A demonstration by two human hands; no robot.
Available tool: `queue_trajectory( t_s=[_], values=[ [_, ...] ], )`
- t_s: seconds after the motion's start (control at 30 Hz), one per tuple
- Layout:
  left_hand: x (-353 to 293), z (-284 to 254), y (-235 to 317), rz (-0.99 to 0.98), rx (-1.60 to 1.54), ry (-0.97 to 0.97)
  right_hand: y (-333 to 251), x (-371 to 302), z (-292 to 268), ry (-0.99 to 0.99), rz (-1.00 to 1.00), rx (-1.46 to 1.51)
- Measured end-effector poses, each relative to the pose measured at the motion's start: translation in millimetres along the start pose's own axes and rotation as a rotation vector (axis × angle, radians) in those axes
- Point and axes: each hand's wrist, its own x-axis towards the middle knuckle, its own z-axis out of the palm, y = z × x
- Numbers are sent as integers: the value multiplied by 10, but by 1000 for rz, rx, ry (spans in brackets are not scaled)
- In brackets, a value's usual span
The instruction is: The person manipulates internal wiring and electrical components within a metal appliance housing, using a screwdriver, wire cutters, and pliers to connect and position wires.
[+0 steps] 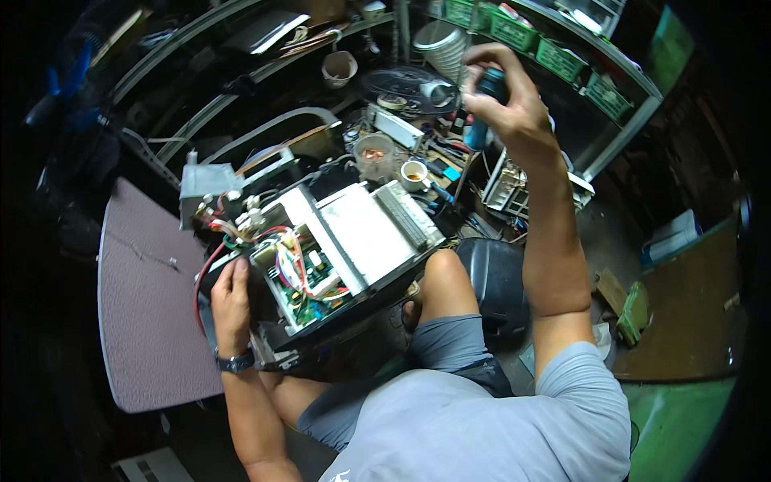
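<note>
An opened electronics chassis (353,241) lies tilted in front of the seated person, its green circuit board (309,285) and coloured wires (293,261) bared at the near left end and its metal fins (399,217) at the far right end. The left hand (231,301), with a dark wristwatch (234,363) below it, is at the chassis's left edge, its fingers grasping that edge, their tips partly hidden. The right hand (514,100) is raised beyond the chassis's right end, blurred, its fingers curled around a gap where a blue-black cylindrical object (491,85) shows; whether they grip it or merely pass before it cannot be told. A grey metal box (207,193) sits at the chassis's far left corner, and a speckled mauve panel (152,297) stands to its left. Just beyond the chassis are a translucent tub (375,161) with copper-coloured bits and a white cup (414,175). Well beyond the chassis, green plastic baskets (514,32) line a metal shelf, near a white bucket (440,48).
</note>
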Motion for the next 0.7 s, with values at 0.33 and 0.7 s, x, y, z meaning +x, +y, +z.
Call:
queue_trajectory(
  t_s=[0.33, 0.7],
  values=[
    [-726, -144, 135, 65, 415, 92, 2537, -2929, -756, 711, 734, -218],
    [-853, 233, -210, 158, 549, 36, 3753, -4425, 1014, 790, 1498, 400]
  ],
)
